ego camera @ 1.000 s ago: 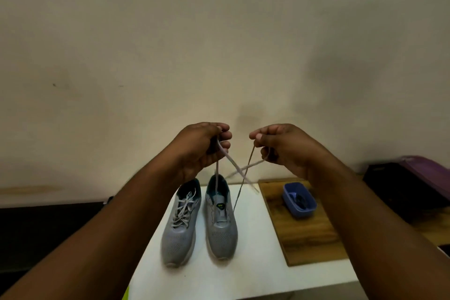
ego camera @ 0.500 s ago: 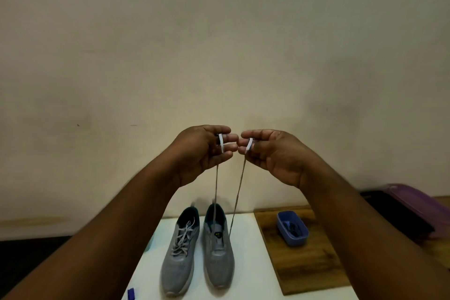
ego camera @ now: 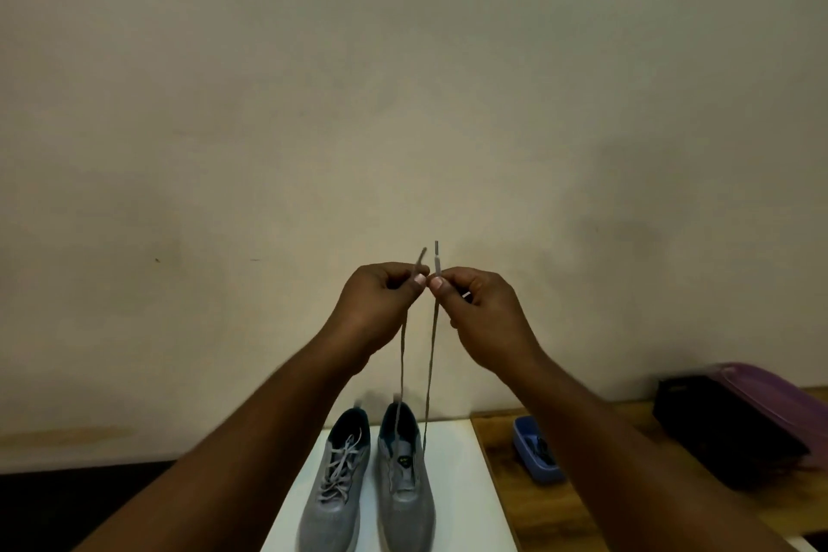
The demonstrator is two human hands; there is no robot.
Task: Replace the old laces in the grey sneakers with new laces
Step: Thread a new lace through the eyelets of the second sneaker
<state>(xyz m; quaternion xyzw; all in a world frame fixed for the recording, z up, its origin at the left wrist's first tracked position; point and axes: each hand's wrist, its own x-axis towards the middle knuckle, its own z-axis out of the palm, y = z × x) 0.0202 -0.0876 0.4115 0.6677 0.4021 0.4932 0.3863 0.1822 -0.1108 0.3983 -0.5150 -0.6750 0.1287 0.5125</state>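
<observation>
Two grey sneakers stand side by side on a white table [ego camera: 452, 475]. The left sneaker [ego camera: 336, 489] is laced. From the right sneaker [ego camera: 405, 489] a grey lace [ego camera: 430, 363] runs up in two taut strands to my raised hands. My left hand [ego camera: 381, 305] pinches one lace end and my right hand [ego camera: 479, 309] pinches the other, thumbs almost touching. Both lace tips stick up above my fingers.
A small blue tub [ego camera: 535, 450] with dark contents sits on a wooden surface [ego camera: 555, 520] right of the white table. A dark box with a purple lid [ego camera: 752, 421] lies further right. A plain wall fills the background.
My hands have lifted higher and drawn the lace ends upright and side by side. The view has tilted up, so the shoes sit lower in frame.
</observation>
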